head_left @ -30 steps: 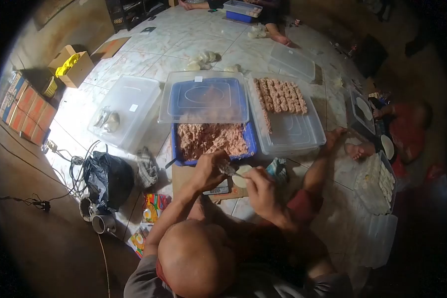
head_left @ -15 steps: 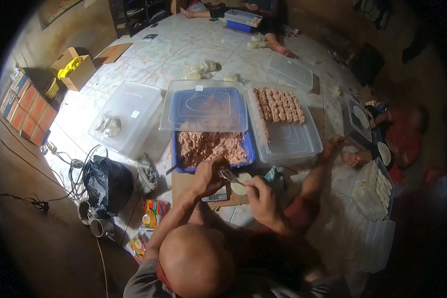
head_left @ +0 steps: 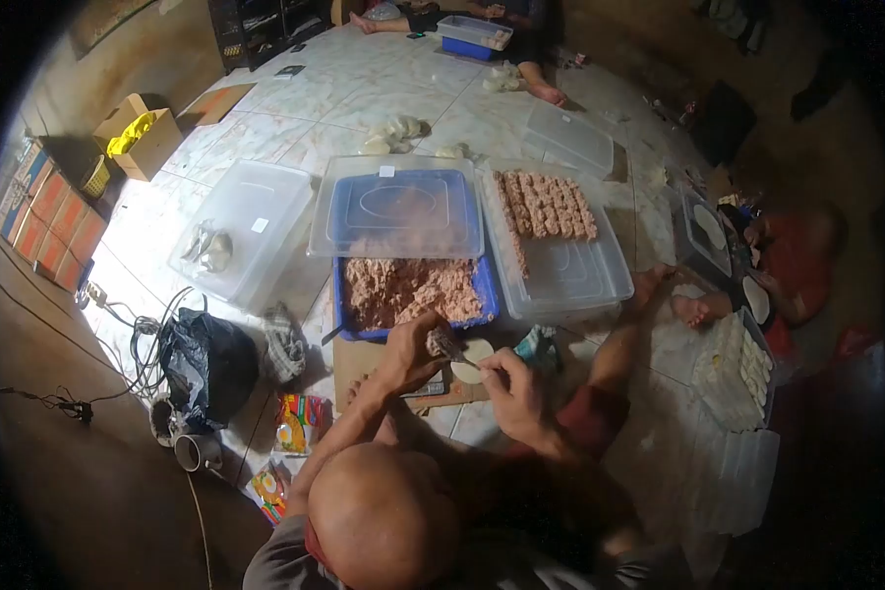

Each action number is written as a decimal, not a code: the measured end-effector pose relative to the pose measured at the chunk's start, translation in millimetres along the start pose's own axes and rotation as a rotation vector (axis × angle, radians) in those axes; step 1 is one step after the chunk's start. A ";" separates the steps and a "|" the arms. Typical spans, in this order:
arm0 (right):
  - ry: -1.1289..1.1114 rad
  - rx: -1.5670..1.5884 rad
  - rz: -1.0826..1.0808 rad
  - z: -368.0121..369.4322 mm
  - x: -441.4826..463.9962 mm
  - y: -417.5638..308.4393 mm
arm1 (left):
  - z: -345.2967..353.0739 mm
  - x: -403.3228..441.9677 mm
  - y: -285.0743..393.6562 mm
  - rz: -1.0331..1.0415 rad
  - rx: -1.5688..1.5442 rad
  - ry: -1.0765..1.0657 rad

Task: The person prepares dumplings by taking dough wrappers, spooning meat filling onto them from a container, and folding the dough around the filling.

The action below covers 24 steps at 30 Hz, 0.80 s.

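Note:
My left hand (head_left: 415,352) is closed around a small lump of minced meat (head_left: 437,342), just in front of the blue tub (head_left: 340,313) of minced filling. A thin metal utensil (head_left: 457,356) is pinched in my right hand (head_left: 513,388), its far end at the lump. Below and beside the utensil lies a pale round disc (head_left: 473,361), next to a small scale (head_left: 429,387) on cardboard (head_left: 356,358). A clear lid (head_left: 396,208) covers the tub's back part. Right of the tub, a clear container (head_left: 570,285) holds rows of shaped meat portions (head_left: 549,205).
At left are a clear lidded box (head_left: 241,231), a black plastic bag (head_left: 206,359), a cloth (head_left: 284,346), a mug (head_left: 199,451) and food packets (head_left: 299,423). A co-worker (head_left: 796,265) sits at right near a white-filled container (head_left: 737,379); another person's foot (head_left: 549,93) shows at the back.
The utensil in my right hand has tilted and moved slightly against the lump in my left hand. The whole view has shifted a little.

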State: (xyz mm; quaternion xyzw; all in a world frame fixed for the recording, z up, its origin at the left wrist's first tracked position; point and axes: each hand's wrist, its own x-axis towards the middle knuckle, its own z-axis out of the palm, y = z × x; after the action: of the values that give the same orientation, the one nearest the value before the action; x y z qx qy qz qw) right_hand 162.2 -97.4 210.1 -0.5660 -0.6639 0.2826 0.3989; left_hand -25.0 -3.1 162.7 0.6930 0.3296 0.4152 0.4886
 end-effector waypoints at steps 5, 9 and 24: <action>0.024 0.091 0.053 14.0 -4.1 18.7 | 4.2 -2.2 -33.4 -0.040 0.182 0.018; 0.237 -0.065 0.002 -1.6 5.0 29.5 | -22.0 -8.8 -12.4 -0.044 -0.068 0.063; -0.024 -0.165 0.031 44.2 46.4 71.5 | -21.8 -41.5 -43.1 -0.126 0.199 0.045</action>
State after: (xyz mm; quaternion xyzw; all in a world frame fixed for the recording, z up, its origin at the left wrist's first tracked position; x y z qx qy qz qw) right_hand 160.4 -34.5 137.6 -0.6039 -0.6807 0.2398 0.3384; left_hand -64.9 -16.9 115.1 0.7064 0.4230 0.3646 0.4348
